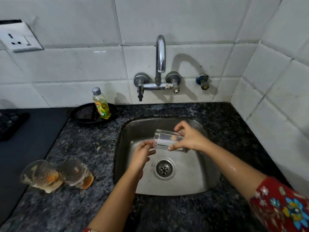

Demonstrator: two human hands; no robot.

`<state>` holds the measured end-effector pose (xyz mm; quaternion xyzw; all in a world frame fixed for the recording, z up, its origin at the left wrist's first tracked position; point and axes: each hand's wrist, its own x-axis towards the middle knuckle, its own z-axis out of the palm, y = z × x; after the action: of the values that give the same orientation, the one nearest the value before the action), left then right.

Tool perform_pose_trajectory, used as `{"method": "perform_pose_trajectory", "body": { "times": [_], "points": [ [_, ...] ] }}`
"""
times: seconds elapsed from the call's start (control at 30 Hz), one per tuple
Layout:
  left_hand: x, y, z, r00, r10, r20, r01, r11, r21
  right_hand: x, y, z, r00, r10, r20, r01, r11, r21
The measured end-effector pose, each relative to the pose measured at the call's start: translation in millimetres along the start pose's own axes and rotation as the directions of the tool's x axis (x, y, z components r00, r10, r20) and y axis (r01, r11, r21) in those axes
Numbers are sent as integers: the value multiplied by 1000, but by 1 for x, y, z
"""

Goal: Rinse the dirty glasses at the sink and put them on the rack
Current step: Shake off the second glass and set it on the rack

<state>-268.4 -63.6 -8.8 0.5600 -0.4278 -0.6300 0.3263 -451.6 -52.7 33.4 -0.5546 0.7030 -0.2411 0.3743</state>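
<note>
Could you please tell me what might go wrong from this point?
The glass, held sideways over the sink by the right hand, could slip, since that arm looks wet, and crack on the steel.
The two dirty glasses sit beside the left forearm; an elbow swing might knock them.

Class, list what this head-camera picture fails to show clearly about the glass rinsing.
- Rack: outside the head view's edges.
- Left hand fingertips: blurred behind the glass held by the right hand; grip unclear.
- Dirty glasses on the counter: smeared by lens blur; upright or tipped unclear.
- Bottle label: too small to read.
</note>
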Motion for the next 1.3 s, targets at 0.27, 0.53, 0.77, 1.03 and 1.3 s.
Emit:
{"method": "perform_pose_trajectory", "body": {
  "times": [0.27,0.53,0.77,1.03,1.3],
  "points": [
    [-8,31,-51,941,206,-270,-230,971,-62,15,-27,45,977,61,204,-210,444,871],
    [-26,87,-199,848,304,-435,-361,931,-54,55,-158,124,957,16,288,-281,279,918],
    [-22,101,-381,767,314,-559,-375,927,6,97,-290,237,952,14,306,-294,323,899],
    [10,85,-544,766,213,-607,-291,956,-32,153,-391,354,956,42,292,-278,458,844],
    [49,61,-640,706,138,-694,-273,958,-87,211,-467,457,997,-50,65,-12,699,715]
  ]
}}
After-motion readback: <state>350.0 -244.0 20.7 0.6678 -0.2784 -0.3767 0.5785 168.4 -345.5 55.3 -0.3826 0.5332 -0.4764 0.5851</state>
